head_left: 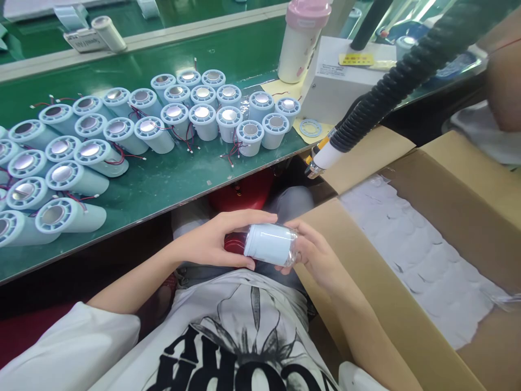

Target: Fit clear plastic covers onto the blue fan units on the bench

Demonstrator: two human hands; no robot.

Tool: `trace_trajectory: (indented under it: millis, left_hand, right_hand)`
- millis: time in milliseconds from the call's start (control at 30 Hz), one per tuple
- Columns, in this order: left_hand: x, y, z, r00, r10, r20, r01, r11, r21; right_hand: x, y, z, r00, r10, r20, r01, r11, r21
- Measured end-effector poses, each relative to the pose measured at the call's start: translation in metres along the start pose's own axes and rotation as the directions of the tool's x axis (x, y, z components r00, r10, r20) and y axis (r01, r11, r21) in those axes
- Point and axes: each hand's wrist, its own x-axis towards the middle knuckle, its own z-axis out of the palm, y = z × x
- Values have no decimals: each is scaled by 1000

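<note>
Left hand and right hand each in closed grip on pale blue cylinder, over lap, cardboard box just beside, green counter ahead

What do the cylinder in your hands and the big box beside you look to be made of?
The cylinder looks like matte pale-blue plastic, its right end in glossy clear film, held by left hand and right hand. The box looks like plain brown corrugated cardboard, with dull flaps.

Can't see the cylinder's far end, my right hand covers it. Cylinder rows on the desk cut by left edge. Carton runs off right. Yellow label unreadable.
</note>
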Motion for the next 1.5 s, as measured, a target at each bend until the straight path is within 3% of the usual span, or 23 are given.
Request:
trace_trajectory:
  millis: [500,800,1067,1167,1233,1267,1300,1367,1433,1500]
  left_hand:
    - [-2,0,1,1000,18,10,-17,999,-37]
    - [-1,-3,1,998,66,-6,-67,997,-30]
    - [0,0,4,999,37,-20,-37,999,-11]
    - [0,8,7,994,-98,-46,93,991,-101]
    - [-1,13,9,979,-199,-49,187,965,-182]
    - [-1,15,10,970,-241,-45,226,949,-219]
    - [-1,16,11,961,-275,-38,257,933,-253]
    - [-2,18,11,945,-326,-31,300,900,-315]
    - [-3,17,12,933,-359,-32,324,874,-363]
    - [-3,16,11,928,-371,-29,332,860,-386]
  right_hand:
    - [6,4,10,972,231,50,-235,967,100]
    - [7,5,11,890,418,180,-453,858,243]
    - [8,6,10,854,466,232,-513,829,222]
    - [5,11,9,917,373,142,-387,917,92]
    - [2,15,7,990,141,-26,-143,988,-66]
    - [0,17,6,995,-33,-96,14,983,-185]
    - [-2,18,4,968,-220,-120,172,931,-321]
    - [-4,19,0,841,-542,5,454,699,-552]
    - [-5,18,-4,698,-679,226,630,433,-645]
    - [-5,16,-8,629,-695,347,693,299,-657]
